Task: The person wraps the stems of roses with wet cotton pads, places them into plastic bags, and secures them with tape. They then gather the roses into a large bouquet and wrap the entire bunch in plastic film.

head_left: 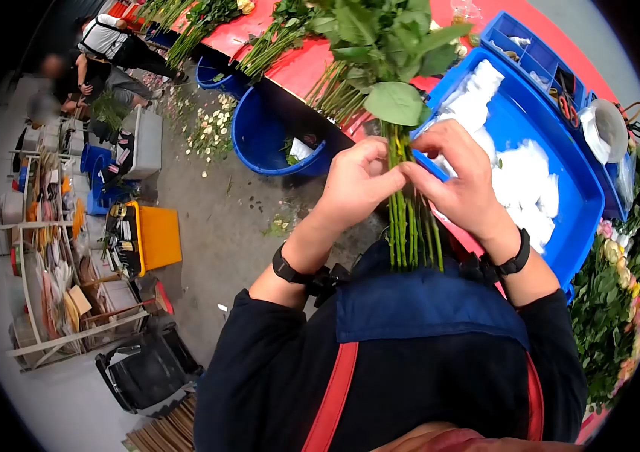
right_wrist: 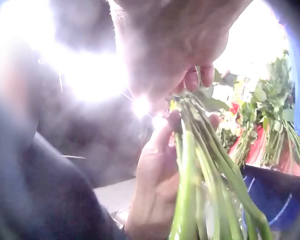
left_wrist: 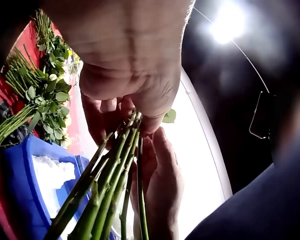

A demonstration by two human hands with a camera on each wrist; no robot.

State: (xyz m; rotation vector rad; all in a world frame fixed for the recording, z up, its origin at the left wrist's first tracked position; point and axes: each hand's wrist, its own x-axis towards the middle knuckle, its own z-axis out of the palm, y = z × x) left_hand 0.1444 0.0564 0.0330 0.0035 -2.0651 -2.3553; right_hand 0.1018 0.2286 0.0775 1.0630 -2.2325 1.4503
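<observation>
A bunch of long green stems (head_left: 413, 233) with broad leaves (head_left: 395, 102) at its top stands in front of the person's chest, cut ends downward. The left hand (head_left: 361, 184) grips the bunch from the left, just below the leaves. From the other side the right hand (head_left: 461, 177) pinches at the same height, and the two thumbs come close together over the stems. Below the hands the stems (left_wrist: 107, 195) fan out in the left wrist view. A small patch of yellow shows between the fingers; what it is cannot be told.
A blue tray (head_left: 580, 203) with crumpled white material (head_left: 523, 181) lies at right on the red table (head_left: 290, 64). Scissors (head_left: 568, 109) stand in a divided blue box behind it. More cut bunches (head_left: 282, 38) line the table; a blue bucket (head_left: 248, 135) stands below. Two people are far left.
</observation>
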